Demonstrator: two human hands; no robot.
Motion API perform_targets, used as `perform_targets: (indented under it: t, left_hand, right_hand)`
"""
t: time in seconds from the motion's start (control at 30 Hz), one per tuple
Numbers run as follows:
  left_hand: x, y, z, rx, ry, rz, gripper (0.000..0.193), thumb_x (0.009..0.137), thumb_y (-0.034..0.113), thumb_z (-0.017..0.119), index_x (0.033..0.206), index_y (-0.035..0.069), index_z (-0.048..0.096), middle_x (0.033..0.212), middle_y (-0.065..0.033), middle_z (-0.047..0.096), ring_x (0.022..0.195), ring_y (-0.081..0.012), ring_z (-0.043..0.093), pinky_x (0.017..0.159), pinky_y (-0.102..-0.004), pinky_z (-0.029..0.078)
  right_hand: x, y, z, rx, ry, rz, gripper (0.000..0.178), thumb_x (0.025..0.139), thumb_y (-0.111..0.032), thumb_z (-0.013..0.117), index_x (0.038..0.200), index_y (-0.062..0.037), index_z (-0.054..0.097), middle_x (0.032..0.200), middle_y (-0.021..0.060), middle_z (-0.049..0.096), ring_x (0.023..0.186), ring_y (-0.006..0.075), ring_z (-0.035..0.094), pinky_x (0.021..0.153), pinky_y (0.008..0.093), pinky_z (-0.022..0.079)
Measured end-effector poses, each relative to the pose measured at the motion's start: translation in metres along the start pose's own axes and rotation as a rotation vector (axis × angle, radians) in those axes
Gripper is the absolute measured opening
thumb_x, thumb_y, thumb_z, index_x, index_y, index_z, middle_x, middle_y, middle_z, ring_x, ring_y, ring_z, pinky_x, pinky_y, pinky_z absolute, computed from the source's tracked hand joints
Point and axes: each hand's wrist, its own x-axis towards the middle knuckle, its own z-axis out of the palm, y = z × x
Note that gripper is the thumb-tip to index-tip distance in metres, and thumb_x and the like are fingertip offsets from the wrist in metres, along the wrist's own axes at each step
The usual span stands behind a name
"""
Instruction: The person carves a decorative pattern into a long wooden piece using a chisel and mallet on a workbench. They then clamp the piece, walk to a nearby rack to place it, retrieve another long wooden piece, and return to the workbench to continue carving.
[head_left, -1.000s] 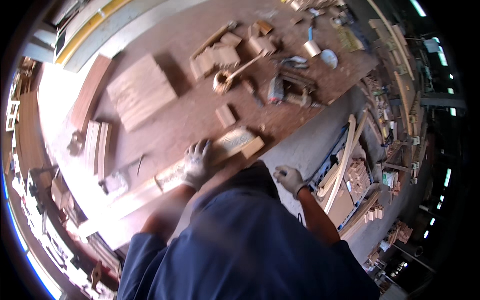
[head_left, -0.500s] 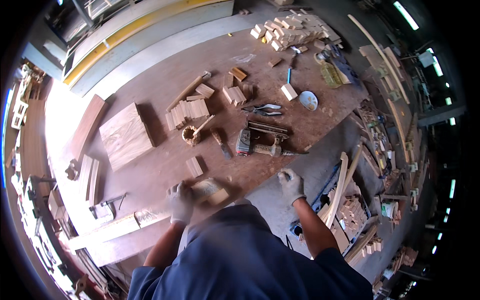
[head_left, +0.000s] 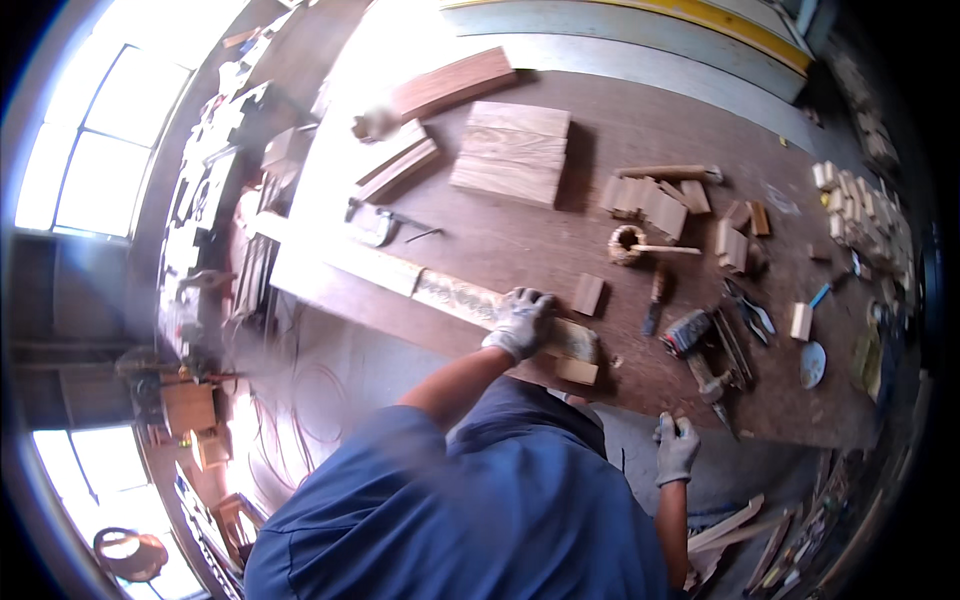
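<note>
My left hand [head_left: 525, 318], in a pale work glove, lies across a long wooden board [head_left: 452, 296] at the near edge of the workbench, its fingers bent over the far side. Patterned marks run along part of that board. To the right of this hand is the board's end, with a small pale wood block [head_left: 577, 372] beside it. My right hand [head_left: 677, 448], also gloved, hangs just off the bench's near edge with its fingers curled together; whatever is in them, if anything, is hidden. A small brown wood block [head_left: 588, 294] lies beyond the left hand.
On the bench [head_left: 400, 320] are a nail gun [head_left: 700, 350], pliers [head_left: 750, 312], a chisel [head_left: 655, 300], a round pot with a stick [head_left: 628, 245], a clamp [head_left: 385, 225] and a square wooden panel [head_left: 512, 150]. Stacked wood blocks [head_left: 860, 215] stand far right.
The view has swung left, so the bench appears shifted right and turned. My left hand stays on the board; my right hand remains curled off the bench's near edge.
</note>
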Motion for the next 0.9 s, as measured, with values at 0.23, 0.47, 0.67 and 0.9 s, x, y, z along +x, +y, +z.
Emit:
perform_targets:
  t: [0.23, 0.47, 0.67, 0.9]
  left_hand:
    - [-0.006, -0.011, 0.003, -0.077, -0.004, 0.000, 0.029, 0.090, 0.029, 0.065, 0.113, 0.011, 0.067, 0.112, -0.0164, 0.066, 0.110, -0.0399, 0.058, 0.097, -0.0520, 0.046]
    - [-0.002, -0.067, -0.055, -0.398, 0.023, 0.175, 0.043, 0.093, 0.026, 0.068, 0.132, 0.008, 0.062, 0.129, -0.0195, 0.062, 0.115, -0.0423, 0.057, 0.108, -0.0503, 0.041]
    - [0.015, -0.258, -0.134, -0.253, 0.246, -0.054, 0.040, 0.101, 0.027, 0.060, 0.134, 0.004, 0.061, 0.122, -0.0195, 0.067, 0.112, -0.0343, 0.063, 0.097, -0.0456, 0.050]
    - [0.017, -0.374, -0.124, 0.056, -0.214, -0.419, 0.058, 0.091, 0.051, 0.066, 0.115, -0.001, 0.069, 0.108, -0.0265, 0.073, 0.102, -0.0421, 0.071, 0.090, -0.0512, 0.054]
  right_hand:
    - [-0.012, 0.000, 0.051, -0.067, -0.057, -0.030, 0.035, 0.099, -0.019, 0.070, 0.071, -0.0062, 0.053, 0.065, 0.0019, 0.062, 0.056, 0.0075, 0.056, 0.054, 0.0266, 0.047]
    - [-0.052, -0.044, 0.120, 0.107, 0.106, 0.095, 0.023, 0.099, -0.016, 0.069, 0.081, -0.0027, 0.063, 0.073, 0.0012, 0.063, 0.064, 0.0079, 0.055, 0.059, 0.0288, 0.047]
    - [-0.116, -0.017, 0.194, 0.090, 0.177, -0.027, 0.012, 0.097, -0.012, 0.070, 0.092, -0.0021, 0.073, 0.080, -0.0029, 0.064, 0.074, 0.0084, 0.060, 0.063, 0.0271, 0.053]
    - [-0.151, -0.084, 0.250, -0.238, 0.173, 0.020, 0.030, 0.089, -0.039, 0.073, 0.094, -0.0098, 0.076, 0.091, 0.0181, 0.074, 0.087, 0.0378, 0.072, 0.078, 0.0457, 0.057]
